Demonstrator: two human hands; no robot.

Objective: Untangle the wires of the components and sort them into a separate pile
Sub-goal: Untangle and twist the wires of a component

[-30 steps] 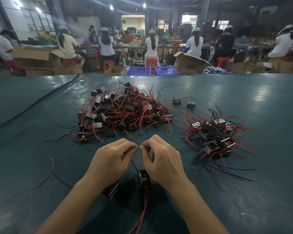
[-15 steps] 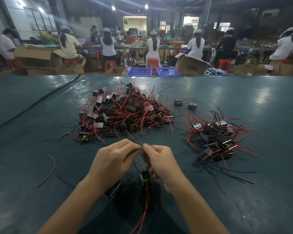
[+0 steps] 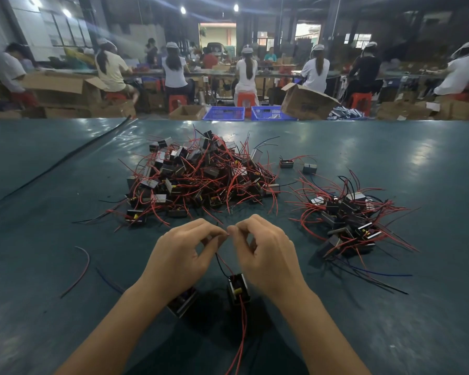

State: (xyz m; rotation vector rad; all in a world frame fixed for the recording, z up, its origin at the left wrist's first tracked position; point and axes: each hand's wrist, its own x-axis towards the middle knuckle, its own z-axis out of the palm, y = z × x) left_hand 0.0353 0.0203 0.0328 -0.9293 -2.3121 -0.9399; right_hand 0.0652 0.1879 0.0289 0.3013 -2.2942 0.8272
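Observation:
A big tangled pile (image 3: 198, 175) of small black components with red and black wires lies at the table's middle. A smaller pile (image 3: 347, 217) lies to the right. My left hand (image 3: 182, 255) and my right hand (image 3: 266, 255) meet fingertip to fingertip in front of the big pile, both pinching thin wire ends. Those wires run down to a black component (image 3: 237, 289) that hangs between my wrists, a red wire trailing below it. A second component (image 3: 183, 303) lies on the table under my left wrist.
The work surface is a dark green table (image 3: 390, 307). A loose red wire (image 3: 81, 269) and a blue one (image 3: 107, 280) lie at the left. Two single components (image 3: 297, 165) sit between the piles. A black cable (image 3: 65, 161) crosses the far left. Several workers sit beyond the table's far edge.
My hands stay together in front of the big pile, with only small finger shifts on the wire ends. The hanging component has barely moved.

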